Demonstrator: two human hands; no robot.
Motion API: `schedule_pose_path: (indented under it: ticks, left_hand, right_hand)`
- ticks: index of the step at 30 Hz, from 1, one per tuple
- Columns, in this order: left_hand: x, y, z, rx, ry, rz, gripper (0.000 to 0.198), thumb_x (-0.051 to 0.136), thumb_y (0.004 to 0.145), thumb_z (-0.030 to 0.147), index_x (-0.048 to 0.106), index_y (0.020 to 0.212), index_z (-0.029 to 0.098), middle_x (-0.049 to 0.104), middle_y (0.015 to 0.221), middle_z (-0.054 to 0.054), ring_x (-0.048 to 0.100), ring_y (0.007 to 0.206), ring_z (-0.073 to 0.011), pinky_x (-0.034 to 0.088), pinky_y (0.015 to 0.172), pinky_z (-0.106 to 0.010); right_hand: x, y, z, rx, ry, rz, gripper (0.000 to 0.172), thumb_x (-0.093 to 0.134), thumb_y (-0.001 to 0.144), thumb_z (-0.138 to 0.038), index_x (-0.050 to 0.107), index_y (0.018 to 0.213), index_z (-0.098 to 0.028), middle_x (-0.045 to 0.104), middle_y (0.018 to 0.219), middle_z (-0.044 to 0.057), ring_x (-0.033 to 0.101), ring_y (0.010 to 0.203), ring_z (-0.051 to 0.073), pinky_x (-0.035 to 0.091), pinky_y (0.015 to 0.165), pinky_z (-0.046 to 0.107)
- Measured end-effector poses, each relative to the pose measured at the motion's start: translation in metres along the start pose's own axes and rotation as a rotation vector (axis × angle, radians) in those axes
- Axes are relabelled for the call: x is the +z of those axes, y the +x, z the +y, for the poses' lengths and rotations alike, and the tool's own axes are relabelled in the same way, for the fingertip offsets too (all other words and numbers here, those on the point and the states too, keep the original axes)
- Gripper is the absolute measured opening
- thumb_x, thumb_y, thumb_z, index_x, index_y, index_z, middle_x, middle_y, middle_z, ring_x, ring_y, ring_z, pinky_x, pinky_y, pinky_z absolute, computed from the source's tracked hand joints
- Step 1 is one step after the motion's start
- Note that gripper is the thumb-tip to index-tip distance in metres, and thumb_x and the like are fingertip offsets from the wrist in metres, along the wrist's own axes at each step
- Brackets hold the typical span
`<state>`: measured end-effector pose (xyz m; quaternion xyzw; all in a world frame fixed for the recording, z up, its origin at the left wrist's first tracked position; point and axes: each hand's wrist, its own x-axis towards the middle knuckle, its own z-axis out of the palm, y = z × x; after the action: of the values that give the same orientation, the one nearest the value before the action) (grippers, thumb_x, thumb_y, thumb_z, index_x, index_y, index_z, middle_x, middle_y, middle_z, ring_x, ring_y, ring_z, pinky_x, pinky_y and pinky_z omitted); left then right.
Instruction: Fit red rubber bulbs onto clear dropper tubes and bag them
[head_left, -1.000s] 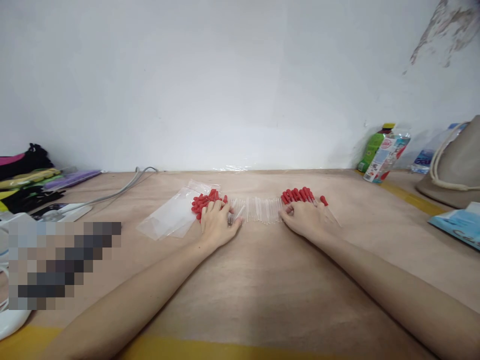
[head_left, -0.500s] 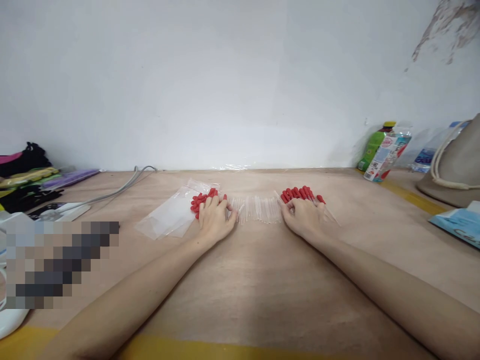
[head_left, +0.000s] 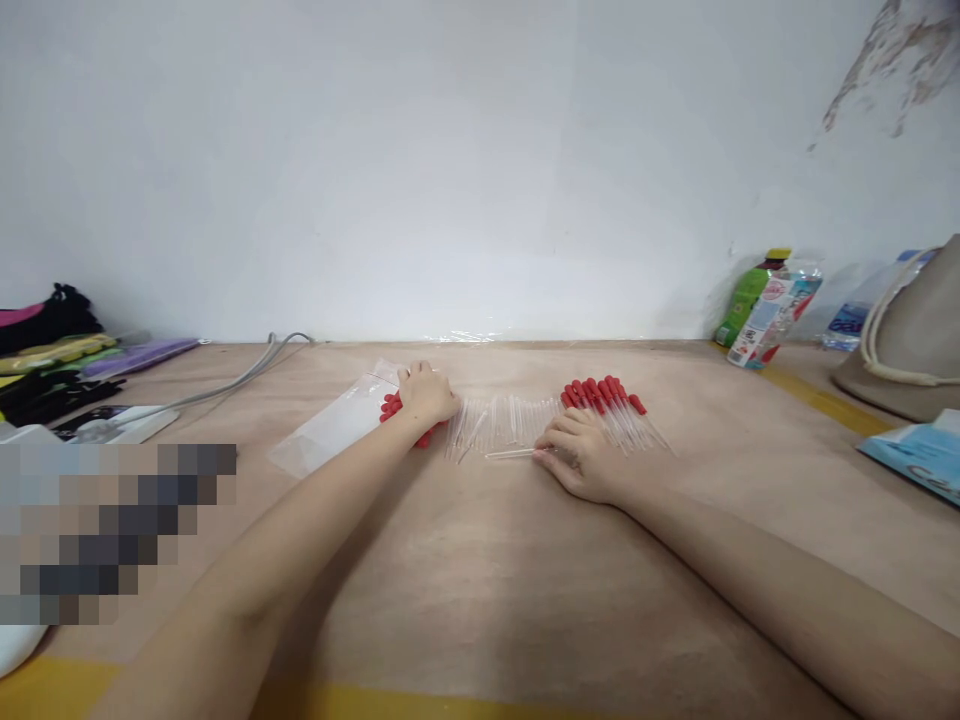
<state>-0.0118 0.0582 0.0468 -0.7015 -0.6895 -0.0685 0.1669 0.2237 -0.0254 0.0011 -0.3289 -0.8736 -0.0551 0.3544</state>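
My left hand (head_left: 429, 394) is over a pile of red rubber dropper bulbs (head_left: 390, 406). Its fingers curl down on the far side, and whatever they grip is hidden. Between the thumb and fingers of my right hand (head_left: 581, 455) is a thin glass dropper tube (head_left: 510, 454), which points left, nearly level with the tabletop. A row of loose clear glass tubes (head_left: 495, 420) lies between both hands. Beyond my right hand, several tubes fitted with red bulbs, the droppers (head_left: 604, 392), lie side by side.
A clear plastic bag (head_left: 326, 425) lies left of the bulbs. Farther left are a grey cable (head_left: 240, 380) and folded fabric items (head_left: 56, 345). At the right stand a green bottle (head_left: 750, 295), a carton-like package (head_left: 776, 315), a beige bag (head_left: 911, 330) and a blue packet (head_left: 919, 450).
My left hand has moved up and over the bulb pile. My right hand has come slightly nearer and left, now with a tube in its fingers; more of the bulb-fitted droppers show.
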Motion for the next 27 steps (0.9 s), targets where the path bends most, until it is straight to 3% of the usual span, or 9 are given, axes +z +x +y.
schedule_pose_path:
  ticks: [8, 11, 13, 15, 19, 21, 24, 27]
  left_hand:
    - [-0.001, 0.013, 0.012, -0.047, 0.020, -0.014, 0.034, 0.054, 0.070, 0.033, 0.066, 0.088, 0.007, 0.053, 0.101, -0.020, 0.042, 0.100, -0.0335, 0.028, 0.082, -0.043]
    - [-0.008, 0.004, 0.017, 0.047, -0.068, 0.138, 0.028, 0.050, 0.075, 0.030, 0.063, 0.085, 0.008, 0.052, 0.101, -0.018, 0.041, 0.100, -0.0316, 0.032, 0.082, -0.041]
    - [-0.011, -0.010, 0.020, 0.211, -0.212, 0.300, 0.020, 0.045, 0.079, 0.024, 0.059, 0.084, 0.011, 0.053, 0.096, -0.014, 0.043, 0.098, -0.0274, 0.035, 0.082, -0.037]
    - [-0.010, -0.029, 0.020, 0.370, -0.365, 0.379, 0.016, 0.041, 0.082, 0.020, 0.054, 0.087, 0.013, 0.054, 0.091, -0.010, 0.046, 0.092, -0.0228, 0.037, 0.081, -0.034]
    - [-0.001, -0.069, 0.014, 0.531, -0.606, 0.329, 0.011, 0.040, 0.086, 0.017, 0.049, 0.092, 0.017, 0.055, 0.087, -0.005, 0.052, 0.083, -0.0176, 0.042, 0.074, -0.030]
    - [0.004, -0.080, 0.010, 0.494, -0.704, 0.314, 0.011, 0.041, 0.087, 0.017, 0.049, 0.094, 0.017, 0.057, 0.087, -0.005, 0.053, 0.081, -0.0162, 0.044, 0.072, -0.029]
    - [0.007, -0.085, 0.007, 0.425, -0.798, 0.309, 0.018, 0.043, 0.087, 0.019, 0.049, 0.103, 0.017, 0.057, 0.093, -0.005, 0.054, 0.087, -0.0158, 0.044, 0.077, -0.029]
    - [0.006, -0.085, 0.008, 0.456, -0.812, 0.272, 0.019, 0.043, 0.087, 0.019, 0.054, 0.103, 0.017, 0.054, 0.092, -0.005, 0.053, 0.088, -0.0151, 0.043, 0.079, -0.027]
  right_hand:
    - [-0.003, 0.005, -0.016, 0.066, -0.087, -0.104, 0.024, 0.053, 0.079, -0.041, 0.063, 0.080, -0.019, 0.060, 0.078, 0.004, 0.047, 0.077, 0.017, 0.025, 0.072, 0.033]
    - [0.000, 0.008, -0.024, 0.116, -0.106, -0.118, 0.022, 0.053, 0.081, -0.039, 0.062, 0.076, -0.020, 0.060, 0.079, 0.004, 0.048, 0.078, 0.016, 0.026, 0.072, 0.033]
    - [0.002, 0.009, -0.028, 0.156, -0.109, -0.133, 0.019, 0.052, 0.082, -0.033, 0.061, 0.073, -0.019, 0.059, 0.078, 0.004, 0.048, 0.079, 0.017, 0.027, 0.072, 0.032]
    - [0.002, 0.010, -0.030, 0.185, -0.109, -0.141, 0.017, 0.052, 0.082, -0.029, 0.059, 0.072, -0.018, 0.059, 0.078, 0.004, 0.048, 0.079, 0.017, 0.028, 0.071, 0.032]
    - [0.002, 0.009, -0.029, 0.222, -0.122, -0.115, 0.014, 0.051, 0.082, -0.026, 0.056, 0.073, -0.018, 0.060, 0.077, 0.004, 0.049, 0.079, 0.018, 0.029, 0.071, 0.033]
    - [0.002, 0.007, -0.028, 0.232, -0.117, -0.092, 0.014, 0.049, 0.083, -0.026, 0.055, 0.073, -0.018, 0.060, 0.077, 0.004, 0.050, 0.078, 0.018, 0.029, 0.072, 0.033]
    - [0.001, 0.004, -0.027, 0.238, -0.080, -0.051, 0.016, 0.045, 0.086, -0.024, 0.053, 0.074, -0.018, 0.062, 0.075, 0.003, 0.052, 0.073, 0.016, 0.029, 0.073, 0.033]
    - [0.001, 0.000, -0.025, 0.255, -0.034, 0.030, 0.016, 0.042, 0.087, -0.023, 0.052, 0.075, -0.018, 0.063, 0.073, 0.003, 0.053, 0.066, 0.015, 0.031, 0.072, 0.032]
